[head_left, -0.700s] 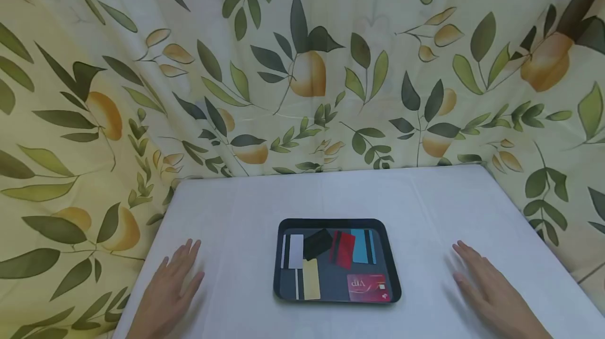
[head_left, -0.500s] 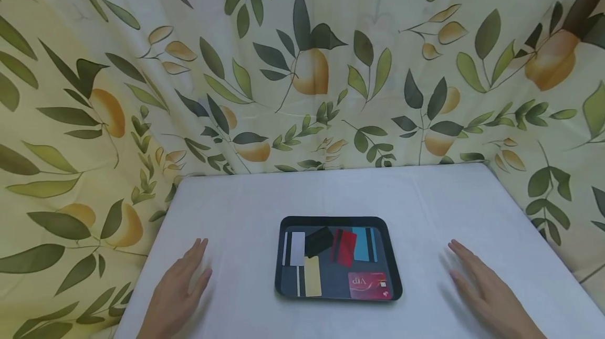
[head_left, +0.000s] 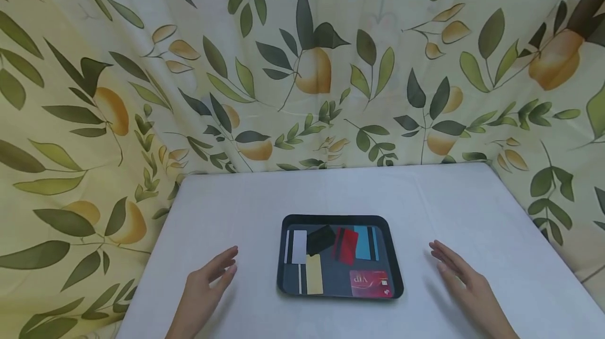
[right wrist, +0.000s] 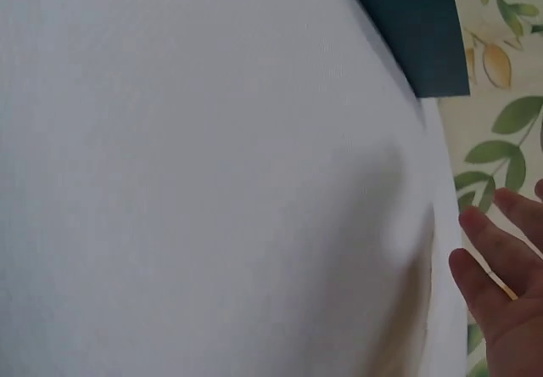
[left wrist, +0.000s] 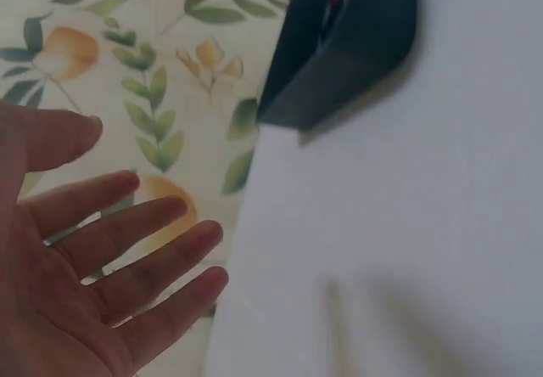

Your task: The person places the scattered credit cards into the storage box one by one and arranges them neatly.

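Note:
A dark tray (head_left: pixel 340 220) lies on the white table in the head view, holding several cards. Along its far side are a white card (head_left: pixel 299 247), a black card (head_left: pixel 321 240), a red card (head_left: pixel 348 246) and a blue card (head_left: pixel 364 243). Nearer are a pale gold card (head_left: pixel 314 275) and a pink-red card (head_left: pixel 369 283) marked VIP. My left hand (head_left: pixel 208 286) hovers left of the tray, fingers extended and holding nothing. To the right, my right hand (head_left: pixel 468 281) is likewise spread and apart from the tray. Both wrist views show relaxed fingers near the tray's outer wall.
The white tablecloth (head_left: pixel 255 197) covers the table, whose far edge runs along a curtain (head_left: pixel 283 134) printed with fruit and leaves. More of that cloth hangs at the left and right sides.
My left hand has moved right and my right hand has moved left, both closer to the tray. The tray and cards keep their arrangement; the head view has shifted slightly.

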`<state>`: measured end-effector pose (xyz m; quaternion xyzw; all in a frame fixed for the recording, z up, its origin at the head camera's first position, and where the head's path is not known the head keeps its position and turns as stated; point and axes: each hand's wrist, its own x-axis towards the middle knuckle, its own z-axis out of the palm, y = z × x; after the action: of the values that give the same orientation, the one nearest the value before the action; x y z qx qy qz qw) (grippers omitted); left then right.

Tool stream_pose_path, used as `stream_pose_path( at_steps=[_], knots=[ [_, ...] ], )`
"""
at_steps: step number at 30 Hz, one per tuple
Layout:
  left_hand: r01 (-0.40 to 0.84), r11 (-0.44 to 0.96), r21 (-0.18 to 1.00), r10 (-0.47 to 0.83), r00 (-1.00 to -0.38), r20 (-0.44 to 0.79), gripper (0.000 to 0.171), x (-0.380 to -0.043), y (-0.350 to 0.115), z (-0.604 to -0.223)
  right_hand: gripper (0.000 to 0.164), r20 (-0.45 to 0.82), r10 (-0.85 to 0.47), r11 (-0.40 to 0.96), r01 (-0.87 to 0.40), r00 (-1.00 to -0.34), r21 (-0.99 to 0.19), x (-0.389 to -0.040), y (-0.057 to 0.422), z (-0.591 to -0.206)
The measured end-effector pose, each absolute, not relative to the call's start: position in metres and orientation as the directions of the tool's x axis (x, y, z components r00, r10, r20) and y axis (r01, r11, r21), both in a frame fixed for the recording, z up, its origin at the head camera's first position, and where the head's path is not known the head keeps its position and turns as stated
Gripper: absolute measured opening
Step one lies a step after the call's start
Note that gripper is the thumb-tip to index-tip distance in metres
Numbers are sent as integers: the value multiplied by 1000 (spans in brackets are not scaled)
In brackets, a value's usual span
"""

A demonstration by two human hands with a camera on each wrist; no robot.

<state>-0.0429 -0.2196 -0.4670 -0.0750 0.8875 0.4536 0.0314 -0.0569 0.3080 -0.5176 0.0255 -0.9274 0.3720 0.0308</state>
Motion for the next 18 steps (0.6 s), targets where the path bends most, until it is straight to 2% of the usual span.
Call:
stream_pose_path(
  at_steps=[8,16,18],
  knots=[
    [-132,379,916,-43,-991,-125,35,-49,-188,-462,48,45,-46,618,-64,-998,-783,-62,287,-520],
    [-134,346,929,71,-983,-168,39,-58,-157,-464,56,-111,-72,475,64,-991,-878,-62,268,-521],
    [-125,330,936,104,-980,-168,40,-61,-148,-465,57,-118,-83,429,71,-990,-901,-63,265,-521]
  ],
)
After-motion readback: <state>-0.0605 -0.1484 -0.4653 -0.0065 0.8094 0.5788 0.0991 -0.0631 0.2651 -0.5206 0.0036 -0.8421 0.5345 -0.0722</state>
